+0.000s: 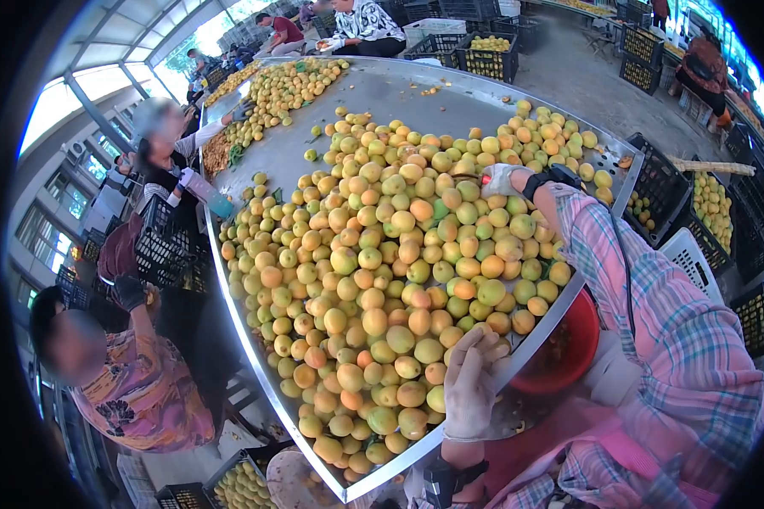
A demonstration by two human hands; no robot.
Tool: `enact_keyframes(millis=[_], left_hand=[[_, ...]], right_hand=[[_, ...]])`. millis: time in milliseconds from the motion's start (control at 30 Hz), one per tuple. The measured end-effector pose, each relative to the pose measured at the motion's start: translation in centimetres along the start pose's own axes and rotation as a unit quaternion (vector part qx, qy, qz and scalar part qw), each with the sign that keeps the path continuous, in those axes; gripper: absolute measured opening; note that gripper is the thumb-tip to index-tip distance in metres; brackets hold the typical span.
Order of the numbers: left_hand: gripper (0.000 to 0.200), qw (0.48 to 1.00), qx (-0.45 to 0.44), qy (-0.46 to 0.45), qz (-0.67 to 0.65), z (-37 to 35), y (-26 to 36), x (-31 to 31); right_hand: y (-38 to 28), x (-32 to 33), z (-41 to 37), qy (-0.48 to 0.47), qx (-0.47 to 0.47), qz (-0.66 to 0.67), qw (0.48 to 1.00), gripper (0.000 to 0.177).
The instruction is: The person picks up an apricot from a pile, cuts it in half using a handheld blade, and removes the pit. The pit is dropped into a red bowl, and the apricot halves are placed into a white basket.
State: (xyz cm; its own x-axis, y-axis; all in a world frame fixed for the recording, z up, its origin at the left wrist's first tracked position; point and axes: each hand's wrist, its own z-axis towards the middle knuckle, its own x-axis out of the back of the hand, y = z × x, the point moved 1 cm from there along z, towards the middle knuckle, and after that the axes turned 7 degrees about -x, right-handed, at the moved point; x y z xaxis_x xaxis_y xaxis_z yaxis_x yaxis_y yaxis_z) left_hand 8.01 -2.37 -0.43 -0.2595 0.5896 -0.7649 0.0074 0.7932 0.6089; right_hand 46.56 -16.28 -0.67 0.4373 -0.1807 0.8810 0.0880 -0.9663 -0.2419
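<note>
A big heap of yellow-orange and greenish apricots (373, 280) covers much of a metal-topped table (382, 85). My left hand (469, 390), in a pale glove, is at the table's near edge with its fingers curled round an apricot (496, 348). Farther up the heap on the right, my gloved right hand (504, 181) is closed on a thin, dark, curved tool (465, 176) with a red part by the fingers. That tool lies just over the fruit; its exact kind is hard to make out.
Below the table edge stands a red basin (564, 348). Black crates (658, 187) with fruit line the right side. At the left, one person (144, 373) sits and another (161, 153) reaches over the table. A smaller fruit pile (284, 89) lies at the far end.
</note>
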Motion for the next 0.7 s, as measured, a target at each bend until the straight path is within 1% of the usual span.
enact_keyframes(millis=[67,167,233,267,333,367,400,433,467,500,567,600,633,700], left_hand=[[0.035,1.000,-0.001,0.002,-0.004,0.1,0.0,-0.1],[0.034,1.000,-0.012,0.002,-0.002,0.3,-0.3,0.1],[0.036,1.000,-0.008,-0.001,-0.002,0.2,-0.2,0.0],[0.037,1.000,-0.004,-0.004,-0.001,0.2,-0.2,0.0],[0.035,1.000,-0.008,0.004,-0.008,0.4,-0.3,0.2],[0.033,1.000,-0.010,0.010,-0.012,0.5,-0.4,0.2],[0.033,1.000,-0.008,0.010,-0.015,0.5,-0.5,0.3],[0.033,1.000,-0.009,0.008,-0.018,0.6,-0.5,0.4],[0.033,1.000,-0.012,0.006,-0.022,0.6,-0.5,0.4],[0.033,0.999,-0.016,0.009,-0.028,0.7,-0.5,0.4],[0.033,1.000,-0.013,0.000,-0.016,0.7,-0.5,0.4],[0.033,1.000,-0.018,0.003,-0.020,0.7,-0.4,0.4],[0.033,1.000,-0.018,0.000,-0.025,0.6,-0.3,0.4],[0.033,0.999,-0.022,-0.002,-0.034,0.6,-0.2,0.5]], right_hand=[[0.0,0.3,-1.0,-0.003,0.004,-0.013,1.000,0.059],[0.3,0.7,-2.0,-0.022,-0.016,0.011,1.000,0.059],[0.6,0.7,-1.9,-0.025,0.022,0.015,0.999,0.056],[0.5,0.8,-2.2,-0.025,0.022,0.013,0.999,0.056],[0.5,0.9,-3.2,0.019,0.067,-0.014,0.997,0.049],[0.8,0.9,-3.8,0.018,0.065,-0.017,0.998,0.049],[1.3,0.8,-4.7,-0.016,0.050,0.118,0.992,0.050],[1.5,0.7,-5.5,-0.049,0.036,0.250,0.966,0.050],[1.2,0.6,-6.2,-0.032,0.066,0.230,0.970,0.046],[0.6,0.2,-6.8,-0.034,0.069,0.223,0.972,0.046],[-1.1,-0.5,-8.0,-0.045,0.122,0.292,0.948,0.046],[-1.9,-0.1,-8.7,-0.067,0.109,0.289,0.949,0.046],[-3.0,0.0,-9.9,-0.068,0.113,0.284,0.950,0.046],[-5.4,0.0,-12.6,-0.108,0.175,0.252,0.946,0.047]])
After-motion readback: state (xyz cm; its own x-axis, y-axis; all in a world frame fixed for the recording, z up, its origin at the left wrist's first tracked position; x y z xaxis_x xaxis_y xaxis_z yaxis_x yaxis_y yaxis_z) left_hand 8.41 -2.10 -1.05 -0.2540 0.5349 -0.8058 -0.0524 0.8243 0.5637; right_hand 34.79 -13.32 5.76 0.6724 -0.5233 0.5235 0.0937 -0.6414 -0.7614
